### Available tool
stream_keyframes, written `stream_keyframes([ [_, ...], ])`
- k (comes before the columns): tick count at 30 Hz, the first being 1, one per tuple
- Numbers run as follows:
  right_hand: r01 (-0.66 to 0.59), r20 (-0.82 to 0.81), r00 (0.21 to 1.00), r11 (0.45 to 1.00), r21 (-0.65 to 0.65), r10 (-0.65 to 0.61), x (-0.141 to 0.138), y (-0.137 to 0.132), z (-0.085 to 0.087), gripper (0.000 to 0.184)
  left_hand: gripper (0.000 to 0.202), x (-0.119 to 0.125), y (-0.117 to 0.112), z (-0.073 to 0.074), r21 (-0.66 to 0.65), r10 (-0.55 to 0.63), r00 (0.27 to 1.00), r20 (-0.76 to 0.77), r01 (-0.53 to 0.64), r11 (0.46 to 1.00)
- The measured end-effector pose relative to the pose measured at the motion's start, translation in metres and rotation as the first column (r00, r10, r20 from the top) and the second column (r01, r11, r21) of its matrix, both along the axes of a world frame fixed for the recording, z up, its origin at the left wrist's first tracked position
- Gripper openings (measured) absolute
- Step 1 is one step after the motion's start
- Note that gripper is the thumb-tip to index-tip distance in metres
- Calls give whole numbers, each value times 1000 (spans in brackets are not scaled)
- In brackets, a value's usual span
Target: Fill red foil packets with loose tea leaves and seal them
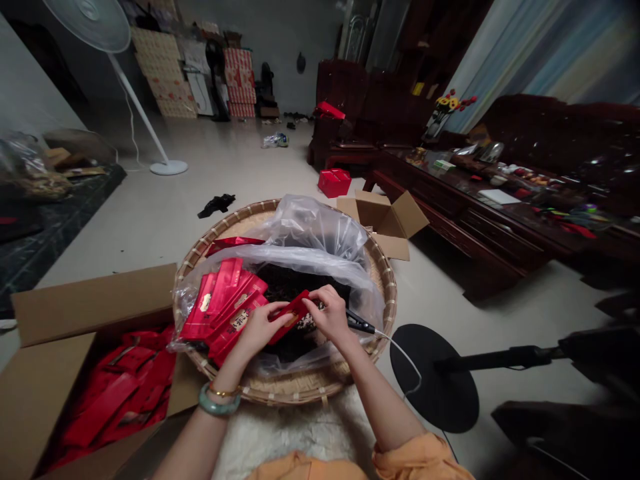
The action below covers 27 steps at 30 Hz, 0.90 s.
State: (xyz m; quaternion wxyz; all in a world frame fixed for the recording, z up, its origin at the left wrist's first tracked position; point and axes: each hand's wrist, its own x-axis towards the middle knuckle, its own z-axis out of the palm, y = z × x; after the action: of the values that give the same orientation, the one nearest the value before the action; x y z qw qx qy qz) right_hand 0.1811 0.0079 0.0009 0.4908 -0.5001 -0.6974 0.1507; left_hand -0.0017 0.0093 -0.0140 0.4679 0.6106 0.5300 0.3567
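Note:
A small red packet (295, 312) with gold print is pinched between my two hands over the basket. My left hand (260, 328) grips its lower left end, and my right hand (329, 313) holds its upper right end. Under them, an open clear plastic bag (320, 233) holds dark, loose leaf-like material (280, 283). Several flat red packets (220, 303) lie fanned at the bag's left side. A black tool (361, 325) with a white cable rests just right of my right hand. All this sits in a round woven bamboo basket (389, 280).
An open carton (50, 303) at the lower left holds many red packets (115, 393). Another open carton (380, 220) stands behind the basket, beside a red box (334, 181). A round black stand base (435, 377) is close on the right. A white fan (167, 167) stands far left.

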Motion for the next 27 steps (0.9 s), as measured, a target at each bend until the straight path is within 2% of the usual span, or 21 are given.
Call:
stream_keyframes([
  [2, 18, -27, 999, 999, -39, -19, 4, -1, 0, 15, 37, -6, 0, -1, -112, -118, 993, -26, 115, 987],
  [5, -3, -30, 1000, 999, -54, 1, 8, -5, 0, 14, 42, -9, -2, -2, -239, -167, 986, 1, 162, 957],
  [11, -71, -8, 997, 995, -69, 70, 14, -9, 3, 12, 44, -3, -4, 5, -214, -209, 978, 18, 208, 954],
  [14, -80, -8, 997, 983, -166, 79, 16, -8, 0, 11, 51, -2, -6, 12, -183, -237, 971, 24, 237, 954],
  [18, -74, 49, 995, 961, -267, 90, 17, -8, -2, 20, 58, -2, -10, 15, -186, -199, 979, 47, 204, 961],
  [21, -195, 25, 978, 954, -228, 207, 17, -12, 5, 19, 56, -4, -10, 10, -266, -205, 968, 145, 238, 934],
  [24, -321, 0, 943, 912, -255, 333, 20, -16, 12, 18, 53, -6, -9, 3, -313, -212, 947, 242, 283, 907],
  [26, -407, -90, 910, 836, -369, 404, 23, -16, 14, 19, 53, -6, -10, 0, -322, -207, 949, 237, 277, 905],
  [27, -460, -167, 886, 774, -436, 432, 25, -16, 13, 22, 53, -6, -11, -2, -325, -197, 956, 216, 260, 909],
])
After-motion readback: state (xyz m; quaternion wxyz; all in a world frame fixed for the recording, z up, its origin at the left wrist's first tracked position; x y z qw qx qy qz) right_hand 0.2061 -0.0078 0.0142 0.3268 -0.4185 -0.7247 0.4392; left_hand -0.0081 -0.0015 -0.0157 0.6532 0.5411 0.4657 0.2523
